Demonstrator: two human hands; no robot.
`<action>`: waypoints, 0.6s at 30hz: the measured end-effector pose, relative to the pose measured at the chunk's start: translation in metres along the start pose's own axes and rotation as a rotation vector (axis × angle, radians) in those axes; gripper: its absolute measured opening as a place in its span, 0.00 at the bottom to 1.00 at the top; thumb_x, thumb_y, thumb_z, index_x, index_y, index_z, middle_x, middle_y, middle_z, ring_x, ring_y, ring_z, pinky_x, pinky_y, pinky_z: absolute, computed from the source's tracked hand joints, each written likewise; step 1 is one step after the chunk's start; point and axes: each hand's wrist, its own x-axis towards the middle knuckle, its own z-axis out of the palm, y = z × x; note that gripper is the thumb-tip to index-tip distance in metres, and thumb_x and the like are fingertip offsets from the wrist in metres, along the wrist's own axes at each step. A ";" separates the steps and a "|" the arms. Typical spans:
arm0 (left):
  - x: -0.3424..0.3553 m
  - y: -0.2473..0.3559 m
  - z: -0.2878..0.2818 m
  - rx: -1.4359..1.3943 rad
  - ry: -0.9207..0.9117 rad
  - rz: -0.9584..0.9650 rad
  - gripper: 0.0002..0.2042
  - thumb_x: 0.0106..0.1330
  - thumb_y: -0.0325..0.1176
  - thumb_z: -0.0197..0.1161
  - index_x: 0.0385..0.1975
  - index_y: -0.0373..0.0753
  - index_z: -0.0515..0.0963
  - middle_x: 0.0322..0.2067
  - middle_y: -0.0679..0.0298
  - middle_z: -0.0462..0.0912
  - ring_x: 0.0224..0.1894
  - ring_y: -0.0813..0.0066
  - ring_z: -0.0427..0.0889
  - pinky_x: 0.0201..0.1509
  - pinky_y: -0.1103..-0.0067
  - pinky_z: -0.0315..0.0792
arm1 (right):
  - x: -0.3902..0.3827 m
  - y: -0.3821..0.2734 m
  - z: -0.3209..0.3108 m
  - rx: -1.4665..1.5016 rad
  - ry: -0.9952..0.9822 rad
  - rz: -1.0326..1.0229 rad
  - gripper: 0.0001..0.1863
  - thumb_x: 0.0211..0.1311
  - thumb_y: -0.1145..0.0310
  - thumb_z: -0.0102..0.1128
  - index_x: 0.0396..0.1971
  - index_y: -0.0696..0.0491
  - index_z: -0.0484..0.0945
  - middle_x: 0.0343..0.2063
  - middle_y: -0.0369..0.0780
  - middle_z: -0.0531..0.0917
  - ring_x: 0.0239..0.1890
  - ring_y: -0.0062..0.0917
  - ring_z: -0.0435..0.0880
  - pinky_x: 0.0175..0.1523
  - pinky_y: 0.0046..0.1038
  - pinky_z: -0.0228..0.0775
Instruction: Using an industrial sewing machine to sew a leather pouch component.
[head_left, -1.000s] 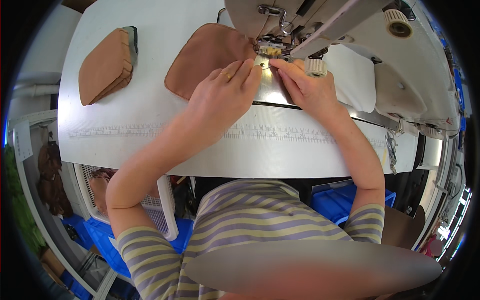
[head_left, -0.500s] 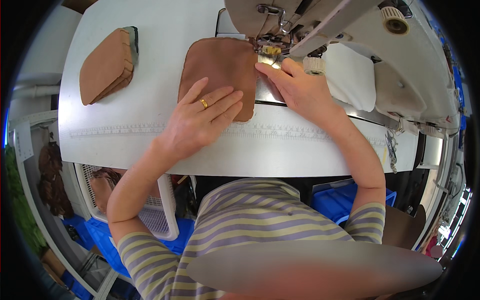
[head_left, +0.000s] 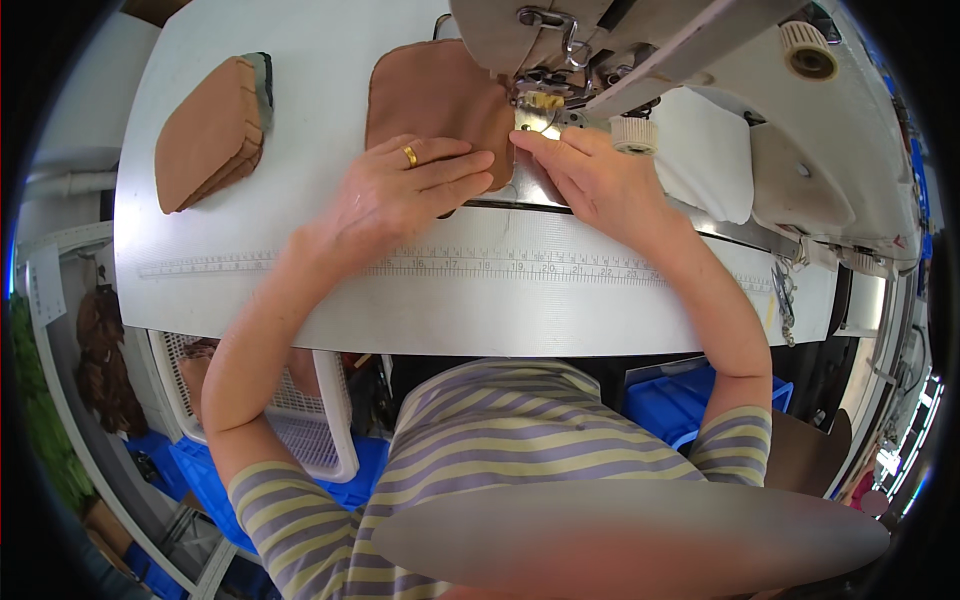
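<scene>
Left of the sewing machine [head_left: 820, 130], a brown panel [head_left: 430, 95] is covered at its near end by the flat, unclenched left hand [head_left: 402, 188]; its right edge is met by the right hand [head_left: 592, 168], whose grip cannot be told.

So the shirt [head_left: 500, 415] is a striped number, pale yellow alternating with greyish purple, filling the bottom middle of the frame. Bands run crosswise over the belly and look pretty even in width. Sleeves are short: the left sleeve [head_left: 295, 515] at lower left and the right sleeve [head_left: 735, 447] at lower right both end above the elbow, same stripes going around. Forearms and hands are bare, and the left hand [head_left: 415, 188] wears a plain, shiny gold-coloured ring [head_left: 410, 156] on one finger. A blurry oval [head_left: 640, 540] hides part of the shirt down low.
</scene>
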 end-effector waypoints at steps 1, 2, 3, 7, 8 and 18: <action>0.002 -0.004 0.000 0.000 -0.008 0.001 0.17 0.49 0.24 0.64 0.42 0.35 0.81 0.48 0.63 0.83 0.49 0.64 0.81 0.46 0.70 0.78 | 0.000 0.001 0.000 -0.007 -0.006 -0.042 0.20 0.57 0.72 0.62 0.51 0.43 0.80 0.21 0.34 0.73 0.24 0.25 0.75 0.26 0.28 0.68; 0.003 -0.009 0.000 -0.008 0.010 0.008 0.18 0.48 0.24 0.64 0.42 0.35 0.81 0.48 0.63 0.83 0.49 0.64 0.81 0.47 0.70 0.78 | 0.001 0.002 -0.001 -0.015 -0.011 -0.083 0.20 0.57 0.72 0.62 0.51 0.43 0.80 0.21 0.34 0.73 0.24 0.26 0.75 0.26 0.28 0.68; 0.006 -0.012 0.001 -0.001 -0.014 0.003 0.18 0.48 0.24 0.64 0.42 0.35 0.81 0.48 0.63 0.83 0.49 0.64 0.81 0.47 0.70 0.78 | 0.001 0.003 -0.001 -0.016 -0.012 -0.082 0.20 0.57 0.72 0.62 0.51 0.43 0.80 0.21 0.34 0.73 0.24 0.26 0.75 0.26 0.28 0.68; 0.015 -0.028 0.002 0.048 -0.018 0.045 0.19 0.48 0.25 0.64 0.43 0.34 0.81 0.49 0.62 0.83 0.49 0.64 0.81 0.49 0.70 0.78 | 0.002 0.002 0.000 -0.002 -0.015 -0.040 0.18 0.60 0.72 0.60 0.51 0.43 0.79 0.20 0.34 0.74 0.23 0.26 0.75 0.25 0.28 0.68; 0.017 -0.033 0.004 0.066 0.006 0.062 0.18 0.48 0.25 0.64 0.43 0.34 0.82 0.49 0.63 0.83 0.48 0.64 0.81 0.50 0.71 0.77 | 0.003 0.000 0.001 0.001 -0.010 0.016 0.18 0.61 0.72 0.60 0.51 0.44 0.80 0.20 0.34 0.74 0.23 0.26 0.75 0.25 0.28 0.68; 0.012 -0.039 0.011 0.290 -0.030 0.121 0.21 0.52 0.28 0.61 0.50 0.36 0.78 0.54 0.65 0.79 0.55 0.69 0.78 0.61 0.69 0.70 | 0.007 -0.003 -0.004 -0.073 0.139 0.011 0.10 0.56 0.72 0.62 0.39 0.48 0.81 0.23 0.37 0.79 0.24 0.32 0.80 0.25 0.31 0.71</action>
